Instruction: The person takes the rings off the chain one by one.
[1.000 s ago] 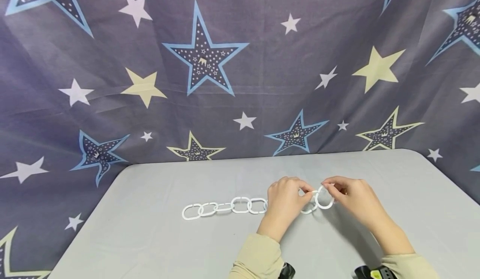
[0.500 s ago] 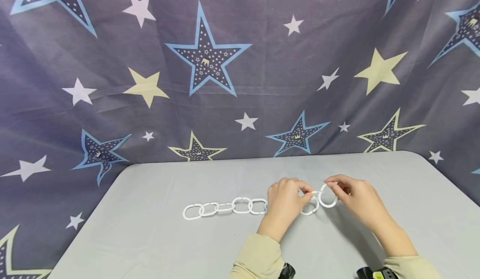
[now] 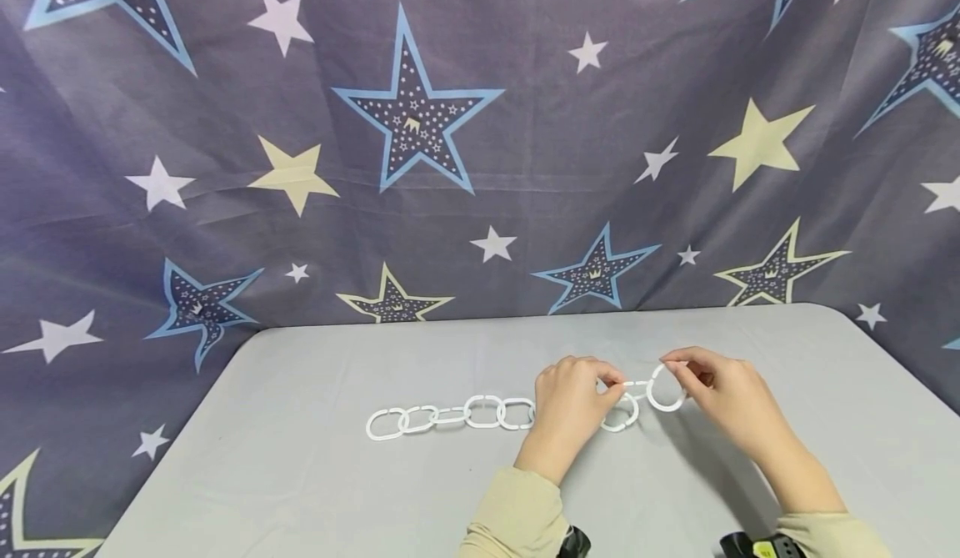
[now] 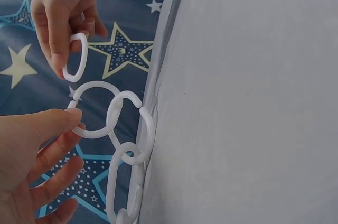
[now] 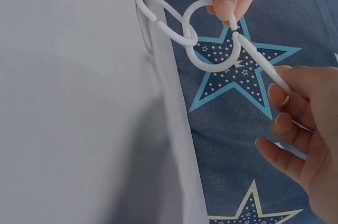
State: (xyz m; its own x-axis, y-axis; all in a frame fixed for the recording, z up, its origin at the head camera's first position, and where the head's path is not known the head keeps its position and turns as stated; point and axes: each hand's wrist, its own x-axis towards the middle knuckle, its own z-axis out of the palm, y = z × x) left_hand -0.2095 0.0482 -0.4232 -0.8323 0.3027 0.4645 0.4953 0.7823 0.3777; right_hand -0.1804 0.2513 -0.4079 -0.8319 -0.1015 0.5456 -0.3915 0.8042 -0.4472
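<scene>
White plastic chain links, each with a small gap, lie joined in a row on the table, partly hidden behind my left hand. Thumb and forefinger of that hand pinch the end link, raised beside its neighbours. My right hand pinches a single link by its upper right side. Seen from the right wrist, this link is nearly edge-on and overlaps the end link near its gap. The left wrist view shows a narrow space between the two links.
A pale grey cloth covers the table, whose far edge meets a dark hanging cloth printed with stars. Dark devices are strapped at both wrists, by the beige sleeves.
My right hand has shifted a little to the right with its link, and the space between that link and the chain has widened. My left hand has stayed nearly still.
</scene>
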